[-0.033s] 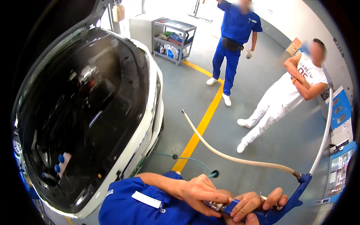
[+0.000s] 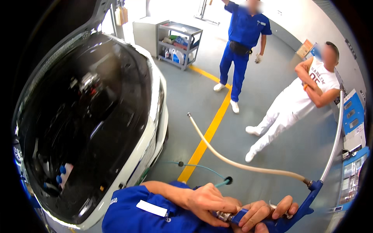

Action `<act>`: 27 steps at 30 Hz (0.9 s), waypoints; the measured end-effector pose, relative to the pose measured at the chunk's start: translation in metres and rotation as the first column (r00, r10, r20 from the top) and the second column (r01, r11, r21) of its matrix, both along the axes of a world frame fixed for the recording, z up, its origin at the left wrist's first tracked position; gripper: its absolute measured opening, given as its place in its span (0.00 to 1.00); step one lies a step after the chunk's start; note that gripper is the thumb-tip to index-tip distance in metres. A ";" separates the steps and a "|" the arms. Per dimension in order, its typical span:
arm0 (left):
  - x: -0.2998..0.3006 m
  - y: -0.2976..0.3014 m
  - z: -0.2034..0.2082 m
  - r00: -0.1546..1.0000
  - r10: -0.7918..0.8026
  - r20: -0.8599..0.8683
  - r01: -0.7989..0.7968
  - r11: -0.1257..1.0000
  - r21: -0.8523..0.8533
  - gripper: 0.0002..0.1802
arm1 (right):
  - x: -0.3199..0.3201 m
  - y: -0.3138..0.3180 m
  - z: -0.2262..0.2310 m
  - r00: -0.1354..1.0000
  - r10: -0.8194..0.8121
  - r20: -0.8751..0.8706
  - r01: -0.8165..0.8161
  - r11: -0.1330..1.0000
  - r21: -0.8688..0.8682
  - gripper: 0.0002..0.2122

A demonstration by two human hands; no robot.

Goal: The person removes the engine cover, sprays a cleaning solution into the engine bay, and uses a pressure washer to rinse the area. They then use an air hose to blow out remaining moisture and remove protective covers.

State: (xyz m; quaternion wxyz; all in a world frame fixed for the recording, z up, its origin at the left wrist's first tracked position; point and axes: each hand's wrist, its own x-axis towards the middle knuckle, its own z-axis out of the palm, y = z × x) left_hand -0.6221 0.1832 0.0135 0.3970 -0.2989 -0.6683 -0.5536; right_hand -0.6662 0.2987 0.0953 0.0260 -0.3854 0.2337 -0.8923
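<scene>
A blue trigger gun (image 2: 316,188) lies across the lower right, held low in front of me. My right hand (image 2: 258,213) wraps round its handle, its fingers by a silver lever. At the handle's left end is a metal coupling (image 2: 223,216); my left hand (image 2: 210,201) is closed on this coupling, its thumb underneath. From the gun's far right end run a pale flexible hose (image 2: 241,166), reaching left over the floor to a dark metal tip, and a rigid silver tube (image 2: 334,143) bending upward.
At left stands a white car (image 2: 157,132), its hood raised over a dark engine bay (image 2: 74,124). A thin teal hose (image 2: 202,166) hangs between the car and me. A grey cart (image 2: 180,42), a person in blue (image 2: 239,50) and a person in white (image 2: 291,101) are farther off. Blue-and-white cabinets (image 2: 354,116) line the right.
The teal hose with its dark end has shifted slightly right, and the view has shifted a little. Both hands keep their grip on the trigger gun and its coupling.
</scene>
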 end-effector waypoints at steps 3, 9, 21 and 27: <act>-0.077 -0.065 0.004 0.999 0.028 0.027 -0.028 1.000 -0.005 0.19 | -0.083 -0.065 -0.001 0.995 0.088 0.056 -0.086 0.996 -0.038 0.27; -0.243 -0.206 -0.030 0.997 0.077 0.018 -0.075 0.991 -0.113 0.18 | -0.264 -0.211 -0.028 0.963 0.268 0.039 -0.261 0.956 -0.137 0.27; -0.418 -0.543 -0.110 0.743 0.645 0.176 -0.649 0.760 -0.046 0.21 | -0.496 -0.609 -0.055 0.762 0.647 -0.024 -0.625 0.744 0.238 0.26; -0.493 -0.742 -0.186 0.432 0.750 0.500 -0.901 0.373 0.219 0.11 | -0.539 -0.872 -0.102 0.782 0.564 -0.263 -0.425 0.793 0.436 0.29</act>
